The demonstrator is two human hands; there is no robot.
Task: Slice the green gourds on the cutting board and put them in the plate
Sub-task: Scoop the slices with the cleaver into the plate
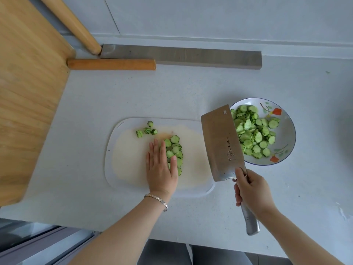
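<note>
One cutting board (129, 169) sits mid-counter (191, 92) near the front edge. One plate (286, 119) just right of it is heaped with gourd slices (254, 134), too many to count. Left hand (161, 165) lies flat with fingers straight, pressing a row of slices (176, 148) at board centre. Four stray pieces (147, 130) lie toward the board's far edge. Right hand (252, 192) is wrapped round the handle of one cleaver (221, 142), blade lifted between board and plate. Two rolling pins (111, 64) are at the counter's back-left corner.

The cleaver (221, 142) hides the left rim of the plate (286, 134).
</note>
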